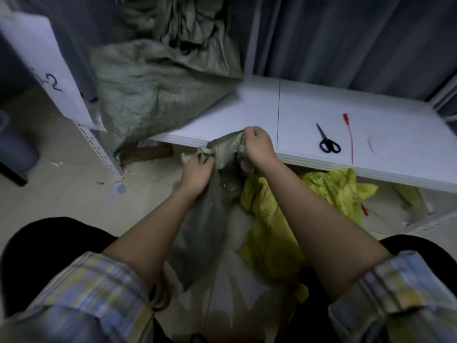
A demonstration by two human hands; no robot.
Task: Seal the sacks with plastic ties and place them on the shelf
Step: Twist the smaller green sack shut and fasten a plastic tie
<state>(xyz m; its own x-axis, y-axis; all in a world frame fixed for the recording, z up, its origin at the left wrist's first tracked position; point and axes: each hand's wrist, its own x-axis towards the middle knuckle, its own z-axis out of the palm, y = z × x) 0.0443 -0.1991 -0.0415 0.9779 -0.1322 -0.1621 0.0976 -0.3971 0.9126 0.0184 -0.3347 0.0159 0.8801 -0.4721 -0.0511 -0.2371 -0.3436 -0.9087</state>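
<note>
While both hands are bunching the mouth of the grey-green sack [210,209], the thing to get right is a tight, narrow neck before any tie goes on. The left hand [196,173] pinches a fold of the mouth on the left; the right hand [258,148] is curled round the gathered cloth a little farther off, at the near edge of the white shelf [321,115]. The sack hangs from these grips down to the floor between the person's knees, with a yellow sack [272,233] just to its right.

Judging from this, the folds should be drawn from the left into the right fist until one hand can hold the whole neck. That would free the left hand, though the red plastic tie [349,137] lies on the shelf to the right, beside the black scissors [327,142], so swapping grips may serve better. Loose pleats would let the tie slip off. A filled grey-green sack [148,95] already lies on the far left of the shelf.
</note>
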